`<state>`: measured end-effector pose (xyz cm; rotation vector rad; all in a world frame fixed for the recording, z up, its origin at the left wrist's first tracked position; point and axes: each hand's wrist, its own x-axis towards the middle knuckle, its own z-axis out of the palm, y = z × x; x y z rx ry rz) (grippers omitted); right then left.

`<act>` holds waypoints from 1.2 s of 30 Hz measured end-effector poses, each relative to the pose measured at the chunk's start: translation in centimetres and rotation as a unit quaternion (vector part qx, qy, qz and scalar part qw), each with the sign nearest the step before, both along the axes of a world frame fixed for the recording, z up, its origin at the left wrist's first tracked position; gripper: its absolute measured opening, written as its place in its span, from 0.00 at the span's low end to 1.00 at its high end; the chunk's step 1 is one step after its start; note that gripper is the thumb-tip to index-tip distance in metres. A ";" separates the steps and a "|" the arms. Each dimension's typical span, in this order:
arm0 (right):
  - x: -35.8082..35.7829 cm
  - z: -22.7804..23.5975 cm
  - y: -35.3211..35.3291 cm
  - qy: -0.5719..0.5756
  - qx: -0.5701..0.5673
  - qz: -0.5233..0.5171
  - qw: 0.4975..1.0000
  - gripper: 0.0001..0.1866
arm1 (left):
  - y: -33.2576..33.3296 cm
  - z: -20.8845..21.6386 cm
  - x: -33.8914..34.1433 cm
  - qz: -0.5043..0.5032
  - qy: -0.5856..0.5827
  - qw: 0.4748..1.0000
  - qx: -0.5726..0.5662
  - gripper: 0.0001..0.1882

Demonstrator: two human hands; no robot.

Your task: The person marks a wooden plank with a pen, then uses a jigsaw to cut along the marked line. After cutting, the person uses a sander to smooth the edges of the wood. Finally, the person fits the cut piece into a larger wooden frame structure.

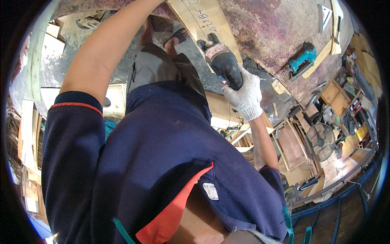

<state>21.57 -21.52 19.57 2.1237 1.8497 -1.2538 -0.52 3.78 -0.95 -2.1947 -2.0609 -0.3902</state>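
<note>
My right hand, in a white knitted glove, is closed round the rear of a black handheld power tool. A worn pinkish band wraps the tool's body, and two dark prongs stick out at its front end. The tool is over a long pale wooden board with a drawn line and handwriting on it; whether it touches the wood I cannot tell. My bare left forearm reaches up past the top edge, so that hand is out of sight.
A teal nail gun lies on the stained work surface, right of the board, near a thin wood strip. A standing fan and wooden frames are at the right. Stacked boards line the left side.
</note>
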 end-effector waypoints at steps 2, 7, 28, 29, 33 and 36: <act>-0.1 0.0 0.1 0.001 -0.003 -0.010 1.000 0.21 | 0.0 -0.1 0.0 0.001 -0.001 1.000 -0.002 0.45; -0.4 -0.2 0.1 -0.005 -0.009 -0.013 1.000 0.22 | 0.1 0.2 0.0 -0.001 -0.017 1.000 -0.021 0.47; -0.1 -0.7 -1.8 -0.047 -0.017 0.005 0.999 0.24 | -0.2 2.8 -4.2 -0.185 0.037 0.967 -0.174 0.47; 0.1 -0.5 -2.5 -0.035 -0.023 -0.009 0.999 0.24 | -0.9 2.8 -3.7 -0.190 0.042 0.969 -0.152 0.47; 1.3 -0.7 -4.6 -0.009 -0.016 -0.003 1.000 0.25 | -3.3 1.5 -3.3 -0.168 0.027 0.979 -0.116 0.48; 1.5 -0.8 -4.7 -0.041 0.024 0.040 0.998 0.22 | -3.4 1.4 -3.4 -0.160 0.031 0.980 -0.114 0.48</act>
